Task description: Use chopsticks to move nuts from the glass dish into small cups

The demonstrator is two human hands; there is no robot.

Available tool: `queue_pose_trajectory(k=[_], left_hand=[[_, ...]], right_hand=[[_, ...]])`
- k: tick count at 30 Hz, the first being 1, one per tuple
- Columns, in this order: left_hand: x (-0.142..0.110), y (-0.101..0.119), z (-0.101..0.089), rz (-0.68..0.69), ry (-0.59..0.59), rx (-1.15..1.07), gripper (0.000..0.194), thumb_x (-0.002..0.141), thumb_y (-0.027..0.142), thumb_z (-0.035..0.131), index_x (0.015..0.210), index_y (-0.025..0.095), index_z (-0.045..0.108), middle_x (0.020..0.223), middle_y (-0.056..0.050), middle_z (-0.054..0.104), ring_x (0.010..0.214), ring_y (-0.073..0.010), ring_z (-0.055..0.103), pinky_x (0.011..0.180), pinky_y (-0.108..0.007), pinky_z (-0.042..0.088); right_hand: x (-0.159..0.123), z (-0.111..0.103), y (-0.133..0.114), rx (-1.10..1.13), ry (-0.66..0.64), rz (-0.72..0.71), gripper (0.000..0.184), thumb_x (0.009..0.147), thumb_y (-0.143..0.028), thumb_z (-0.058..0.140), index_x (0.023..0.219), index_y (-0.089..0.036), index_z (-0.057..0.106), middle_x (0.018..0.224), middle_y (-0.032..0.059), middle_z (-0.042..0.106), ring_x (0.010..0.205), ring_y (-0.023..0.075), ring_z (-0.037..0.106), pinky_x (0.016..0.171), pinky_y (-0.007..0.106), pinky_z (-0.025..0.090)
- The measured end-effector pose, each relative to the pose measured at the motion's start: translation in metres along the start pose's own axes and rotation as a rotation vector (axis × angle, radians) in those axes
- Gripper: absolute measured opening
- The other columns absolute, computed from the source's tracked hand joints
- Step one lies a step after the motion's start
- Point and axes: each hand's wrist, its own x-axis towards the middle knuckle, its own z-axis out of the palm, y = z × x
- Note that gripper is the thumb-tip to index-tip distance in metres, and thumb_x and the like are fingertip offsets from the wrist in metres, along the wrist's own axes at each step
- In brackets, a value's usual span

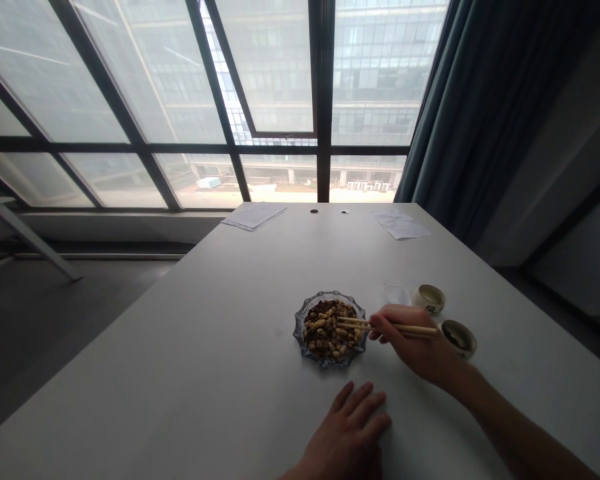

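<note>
My right hand [415,343] is closed around a pair of wooden chopsticks [405,328]. Their tips reach into a mix of peanuts and small dark pieces [325,333]. This mix fills a clear glass dish with a scalloped rim [299,333]. Below the dish, my left hand [350,430] rests on the white table with its fingers stretched out, holding nothing. Just beyond my right hand stands a small cream cup [433,303] with a dark mark. A second small cup [463,340], with something dark inside, is partly hidden by that hand.
A clear plastic tray [395,295] lies left of the cream cup. At the far end of the white table [205,347] are stacked papers [255,217] on the left and loose sheets [400,223] on the right. Windows and a dark curtain [455,120] stand behind.
</note>
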Motion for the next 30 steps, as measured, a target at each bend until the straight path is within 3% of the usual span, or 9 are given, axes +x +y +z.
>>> queue_pose_trajectory(k=[3, 10, 15, 22, 30], left_hand=[[-0.001, 0.001, -0.001, -0.005, -0.003, -0.008, 0.039, 0.095, 0.029, 0.059, 0.134, 0.026, 0.052, 0.16, -0.002, 0.045, 0.151, -0.0268, 0.034, 0.127, -0.049, 0.02], [0.0, 0.008, -0.014, -0.028, 0.007, -0.077, 0.037, 0.096, 0.03, 0.058, 0.132, 0.027, 0.053, 0.158, 0.0, 0.048, 0.15, -0.0259, 0.035, 0.127, -0.048, 0.018], [-0.001, 0.013, -0.028, -0.032, 0.016, -0.167, 0.027, 0.097, 0.03, 0.06, 0.124, 0.031, 0.057, 0.147, 0.006, 0.059, 0.149, -0.0229, 0.037, 0.126, -0.046, 0.02], [-0.003, 0.023, -0.046, 0.093, -0.042, -0.116, 0.039, 0.107, 0.04, 0.05, 0.143, 0.025, 0.051, 0.164, -0.003, 0.039, 0.155, -0.0297, 0.025, 0.126, -0.054, 0.019], [-0.003, 0.02, -0.037, 0.131, -0.063, -0.039, 0.04, 0.11, 0.045, 0.045, 0.145, 0.026, 0.051, 0.161, -0.005, 0.044, 0.152, -0.0317, 0.032, 0.124, -0.056, 0.022]], right_hand=[[0.0, -0.004, 0.002, -0.053, 0.079, 0.007, 0.041, 0.105, -0.044, 0.054, 0.077, -0.019, 0.073, 0.075, 0.0025, 0.074, 0.07, 0.0169, 0.068, 0.068, 0.029, 0.048], [-0.002, 0.001, 0.0, -0.035, -0.051, 0.058, 0.043, 0.103, -0.049, 0.055, 0.08, -0.018, 0.074, 0.073, 0.0028, 0.074, 0.067, 0.0177, 0.069, 0.063, 0.028, 0.051], [-0.001, -0.005, 0.005, 0.024, 0.075, 0.088, 0.043, 0.1, -0.054, 0.059, 0.086, -0.017, 0.078, 0.077, 0.0064, 0.078, 0.07, 0.0204, 0.074, 0.065, 0.029, 0.059], [0.008, -0.008, 0.023, 0.14, 0.198, 0.151, 0.047, 0.093, -0.062, 0.065, 0.093, -0.016, 0.079, 0.081, 0.0108, 0.081, 0.073, 0.0256, 0.079, 0.067, 0.034, 0.066], [0.008, 0.0, 0.017, 0.068, 0.149, 0.117, 0.052, 0.093, -0.065, 0.062, 0.088, -0.016, 0.079, 0.075, 0.0116, 0.08, 0.067, 0.0256, 0.077, 0.062, 0.034, 0.064]])
